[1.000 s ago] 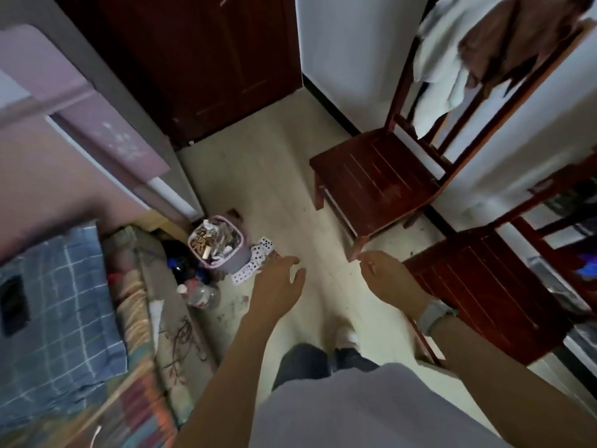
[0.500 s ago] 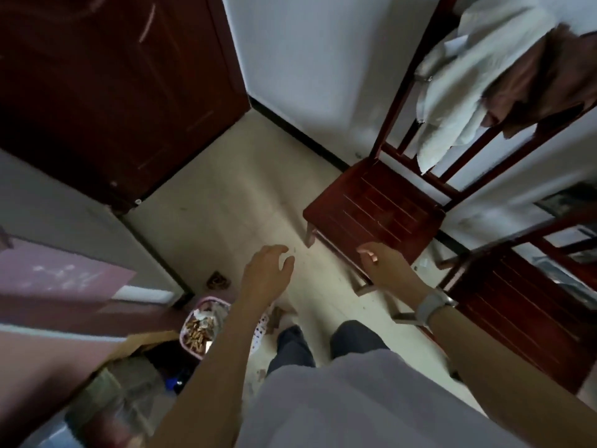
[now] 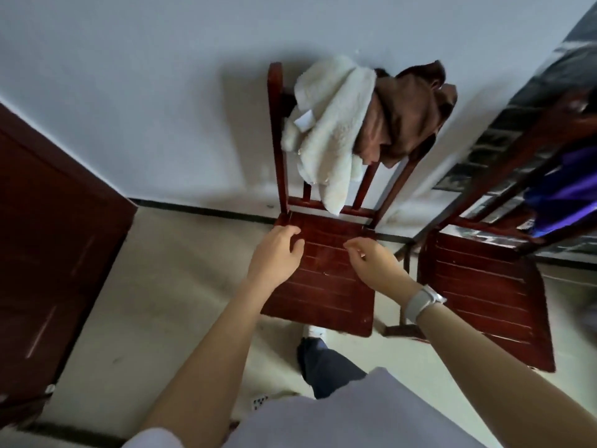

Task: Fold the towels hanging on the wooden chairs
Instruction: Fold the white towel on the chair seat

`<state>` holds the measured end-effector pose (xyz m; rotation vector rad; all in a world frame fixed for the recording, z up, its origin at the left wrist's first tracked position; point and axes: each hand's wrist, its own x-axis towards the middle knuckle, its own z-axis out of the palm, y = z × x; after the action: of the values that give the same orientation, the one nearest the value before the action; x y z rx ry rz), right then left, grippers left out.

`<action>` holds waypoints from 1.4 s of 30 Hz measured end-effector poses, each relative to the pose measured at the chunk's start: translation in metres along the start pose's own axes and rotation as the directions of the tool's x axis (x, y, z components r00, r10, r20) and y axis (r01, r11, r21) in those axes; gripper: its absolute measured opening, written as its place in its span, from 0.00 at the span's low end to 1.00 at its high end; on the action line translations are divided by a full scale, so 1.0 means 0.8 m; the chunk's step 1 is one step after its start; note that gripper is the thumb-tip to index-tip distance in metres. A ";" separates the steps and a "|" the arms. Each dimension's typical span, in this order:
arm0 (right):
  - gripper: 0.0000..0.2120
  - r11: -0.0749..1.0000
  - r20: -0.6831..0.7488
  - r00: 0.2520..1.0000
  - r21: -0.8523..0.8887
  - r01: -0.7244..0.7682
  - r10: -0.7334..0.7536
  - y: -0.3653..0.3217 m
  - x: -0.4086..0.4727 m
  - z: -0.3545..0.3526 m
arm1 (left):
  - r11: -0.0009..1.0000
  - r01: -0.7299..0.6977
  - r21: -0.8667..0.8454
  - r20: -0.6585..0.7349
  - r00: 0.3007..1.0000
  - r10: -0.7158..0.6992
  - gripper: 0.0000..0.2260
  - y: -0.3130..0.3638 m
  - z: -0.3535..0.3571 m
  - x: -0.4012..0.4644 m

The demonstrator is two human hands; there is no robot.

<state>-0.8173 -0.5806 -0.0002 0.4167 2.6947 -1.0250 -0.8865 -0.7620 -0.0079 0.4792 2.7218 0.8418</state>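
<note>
Left hand (image 3: pixel 277 255) and right hand (image 3: pixel 371 263) hovering side by side over wooden chair (image 3: pixel 323 286) seat, fingers loosely curled, gripping nothing. Beyond hands, white towel (image 3: pixel 326 130) hanging over chair backrest; brown towel (image 3: pixel 410 114) bunching just right of it, touching.

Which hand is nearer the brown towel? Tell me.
Right. The right hand hovers over the seat below the brown towel; the left hand sits further left, under the white towel. Neither touches it.
</note>
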 end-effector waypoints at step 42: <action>0.14 0.835 -0.348 0.926 0.458 0.305 -0.148 -0.270 0.188 -0.099 | 0.800 -0.124 -0.587 -0.384 0.913 -0.141 0.05 -0.001 -0.278 0.247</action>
<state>-1.0405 -0.6547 0.1427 0.3620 2.7474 -1.9033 -1.1412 -0.7986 0.1420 0.1525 2.5572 1.9054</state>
